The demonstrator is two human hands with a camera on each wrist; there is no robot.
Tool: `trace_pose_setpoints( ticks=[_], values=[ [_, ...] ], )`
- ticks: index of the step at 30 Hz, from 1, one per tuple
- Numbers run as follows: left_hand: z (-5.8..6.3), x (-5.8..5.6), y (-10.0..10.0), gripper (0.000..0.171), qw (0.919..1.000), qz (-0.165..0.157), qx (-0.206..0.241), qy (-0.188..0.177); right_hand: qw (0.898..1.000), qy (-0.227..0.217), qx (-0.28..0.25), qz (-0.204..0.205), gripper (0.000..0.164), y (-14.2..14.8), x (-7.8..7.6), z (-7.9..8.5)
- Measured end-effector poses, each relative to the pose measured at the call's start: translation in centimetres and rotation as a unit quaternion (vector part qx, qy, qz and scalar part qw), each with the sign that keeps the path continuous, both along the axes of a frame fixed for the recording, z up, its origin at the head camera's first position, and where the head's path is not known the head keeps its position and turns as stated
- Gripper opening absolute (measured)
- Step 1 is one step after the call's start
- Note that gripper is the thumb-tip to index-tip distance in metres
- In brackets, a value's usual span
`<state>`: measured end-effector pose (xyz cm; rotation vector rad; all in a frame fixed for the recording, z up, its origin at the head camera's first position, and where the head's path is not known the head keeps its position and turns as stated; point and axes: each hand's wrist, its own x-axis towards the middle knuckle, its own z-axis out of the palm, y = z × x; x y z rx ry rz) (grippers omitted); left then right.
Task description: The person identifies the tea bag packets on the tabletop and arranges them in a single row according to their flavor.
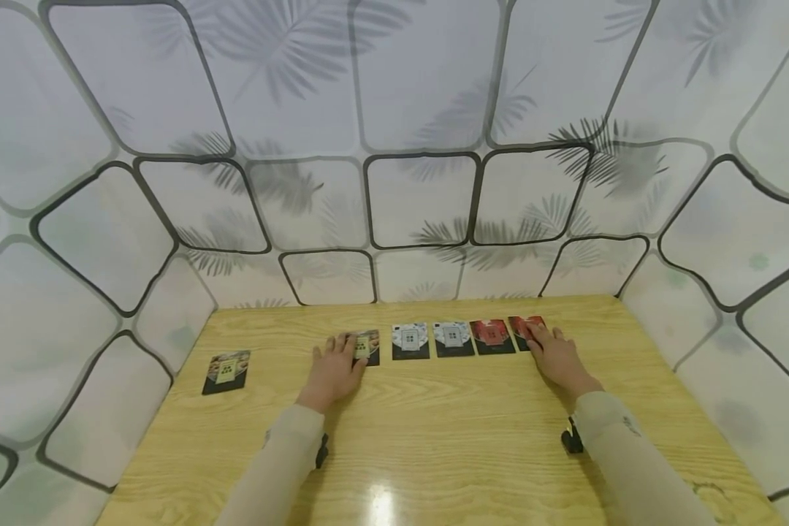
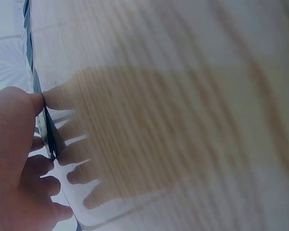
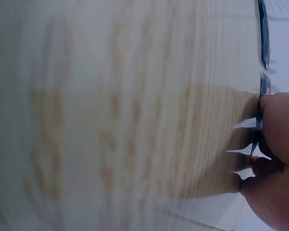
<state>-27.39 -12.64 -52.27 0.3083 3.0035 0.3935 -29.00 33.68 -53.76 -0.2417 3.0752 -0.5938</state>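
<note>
My left hand (image 1: 334,372) lies on the left part of a flat yellow-and-dark packet (image 1: 370,349), fingers spread and the thumb at its near edge. In the left wrist view this packet (image 2: 49,130) shows edge-on, slightly crinkled, under the thumb. Farther right, my right hand (image 1: 559,363) rests its fingers on a red-and-dark packet (image 1: 523,330) at the row's right end, covering its right side. Between the hands lie two white-and-dark packets (image 1: 410,341) and another red packet (image 1: 492,337), side by side.
One more yellow-and-dark packet (image 1: 226,371) lies apart at the left of the wooden table (image 1: 434,438). Patterned white cloth walls (image 1: 421,204) rise behind the table and on both sides. A black wrist device (image 1: 572,438) shows beside the right sleeve.
</note>
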Motion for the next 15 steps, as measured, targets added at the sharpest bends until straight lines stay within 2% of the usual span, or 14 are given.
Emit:
trace_pose_setpoints(
  ticks=[15],
  values=[
    [0.14,-0.52,1.03,0.065,1.0000,-0.007,0.000,-0.001,1.000,0.001,0.002,-0.002,0.052,0.00,-0.03,-0.29]
  ],
)
